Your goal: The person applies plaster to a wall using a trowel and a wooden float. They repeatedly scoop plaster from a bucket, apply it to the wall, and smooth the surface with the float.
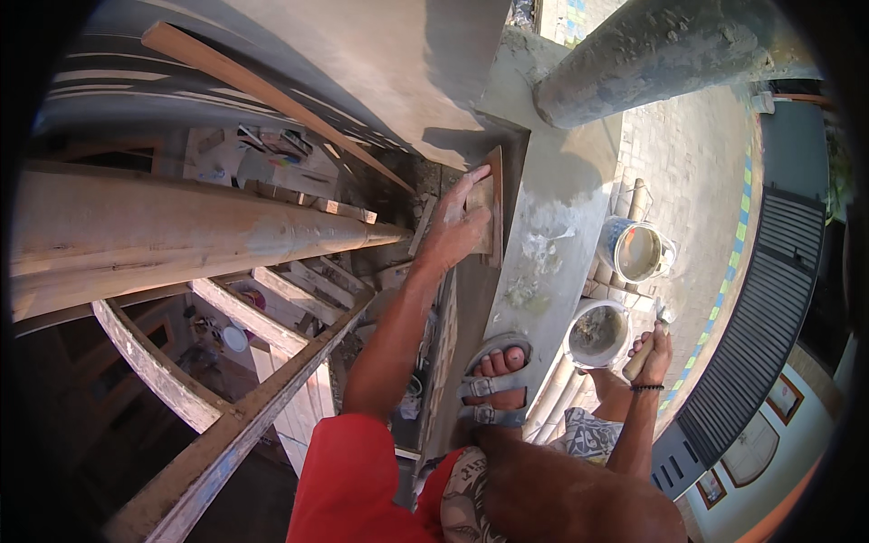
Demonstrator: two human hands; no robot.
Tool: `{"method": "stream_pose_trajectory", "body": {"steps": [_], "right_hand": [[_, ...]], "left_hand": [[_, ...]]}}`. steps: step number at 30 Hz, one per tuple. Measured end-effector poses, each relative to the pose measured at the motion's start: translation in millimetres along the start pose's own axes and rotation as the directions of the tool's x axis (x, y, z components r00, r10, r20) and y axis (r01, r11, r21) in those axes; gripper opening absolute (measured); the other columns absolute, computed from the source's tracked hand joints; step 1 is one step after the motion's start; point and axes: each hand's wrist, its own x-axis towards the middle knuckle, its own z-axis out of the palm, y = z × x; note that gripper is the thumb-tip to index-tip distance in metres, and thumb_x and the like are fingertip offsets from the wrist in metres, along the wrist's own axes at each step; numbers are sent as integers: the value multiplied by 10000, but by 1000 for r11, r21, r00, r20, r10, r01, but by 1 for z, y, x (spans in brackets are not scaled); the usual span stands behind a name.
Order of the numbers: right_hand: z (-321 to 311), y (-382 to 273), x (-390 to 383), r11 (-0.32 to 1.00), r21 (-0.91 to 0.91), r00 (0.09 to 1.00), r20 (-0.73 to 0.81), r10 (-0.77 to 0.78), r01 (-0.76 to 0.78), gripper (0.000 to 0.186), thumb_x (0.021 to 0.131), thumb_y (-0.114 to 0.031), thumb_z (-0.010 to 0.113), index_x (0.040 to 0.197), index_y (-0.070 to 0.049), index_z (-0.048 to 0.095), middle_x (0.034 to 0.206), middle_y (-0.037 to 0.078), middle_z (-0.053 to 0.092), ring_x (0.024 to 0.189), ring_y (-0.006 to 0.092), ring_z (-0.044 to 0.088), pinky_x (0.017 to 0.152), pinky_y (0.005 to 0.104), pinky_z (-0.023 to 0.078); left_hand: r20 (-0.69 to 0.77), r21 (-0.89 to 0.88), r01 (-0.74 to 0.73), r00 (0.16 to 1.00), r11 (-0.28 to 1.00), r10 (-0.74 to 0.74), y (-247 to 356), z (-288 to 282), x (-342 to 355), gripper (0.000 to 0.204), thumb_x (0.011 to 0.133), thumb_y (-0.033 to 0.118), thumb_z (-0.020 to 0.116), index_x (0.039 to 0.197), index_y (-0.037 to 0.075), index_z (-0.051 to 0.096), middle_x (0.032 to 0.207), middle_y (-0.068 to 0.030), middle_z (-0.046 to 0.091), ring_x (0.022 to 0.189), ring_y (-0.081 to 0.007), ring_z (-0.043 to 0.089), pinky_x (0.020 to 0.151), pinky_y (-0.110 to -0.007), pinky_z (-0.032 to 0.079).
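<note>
My left hand [455, 231] is closed on a flat wooden float [497, 204], its board tilted on edge against the side of a grey cement ledge [555, 195]. Off to the right, my right hand [654, 356] grips a trowel by its pale handle [637, 364]; only a small part of the blade [665, 311] shows. Just left of that hand stands a white bucket [569, 342] of grey mortar [598, 329]. Beyond it is a second bucket [617, 237] with murky liquid inside. My sandalled foot [496, 373] rests on the ledge.
A thick round post [670, 63] rises at the far right. Wooden poles [181, 231] and a slanting plank [272, 95] cross the left side, over a deep drop with rafters [253, 317]. Bamboo poles [554, 398] lie beside the ledge. A dark slatted gate [756, 335] borders the paving.
</note>
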Motion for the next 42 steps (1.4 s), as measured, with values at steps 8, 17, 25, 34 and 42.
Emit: {"method": "stream_pose_trajectory", "body": {"steps": [8, 17, 25, 34, 42], "right_hand": [[0, 7, 1, 1000, 12, 1000, -17, 25, -25, 247, 932, -231, 529, 1101, -62, 468, 673, 39, 466, 483, 130, 492, 387, 252, 424], [-6, 7, 7, 1000, 17, 999, 45, -21, 20, 280, 923, -270, 550, 1104, -63, 499, 682, 29, 492, 496, 130, 505, 403, 263, 445], [-11, 9, 7, 999, 17, 998, -43, 43, -43, 272, 930, -264, 539, 1107, -63, 496, 681, 31, 484, 497, 128, 501, 401, 261, 439], [-17, 19, 9, 996, 62, 998, -19, 60, -59, 283, 923, -277, 556, 1101, -63, 504, 680, 28, 483, 490, 123, 494, 392, 253, 429], [-12, 13, 10, 999, 39, 1000, 12, 13, -14, 294, 919, -274, 565, 1109, -59, 500, 684, 31, 489, 491, 125, 494, 393, 255, 432]], "left_hand": [[-73, 634, -36, 992, 772, 107, 82, 26, -31, 623, 768, 139, 592, 1339, 1, 386, 1002, -239, 470, 809, -414, 598, 660, -483, 507], [52, 776, -69, 998, 627, 45, 109, 69, 8, 617, 770, 144, 613, 1277, -122, 380, 1037, -298, 505, 826, -414, 625, 677, -436, 532], [40, 824, -62, 998, 563, 52, 96, 85, 17, 677, 742, 147, 650, 1276, -152, 363, 1061, -299, 504, 832, -384, 630, 686, -397, 540], [85, 789, -78, 996, 609, 16, 99, 96, -44, 637, 759, 131, 623, 1268, -156, 367, 1022, -267, 505, 785, -372, 615, 635, -394, 542], [36, 860, -65, 997, 507, 67, 100, 91, 27, 622, 744, 158, 644, 1221, -168, 415, 1023, -276, 540, 820, -357, 637, 653, -403, 539]]}}
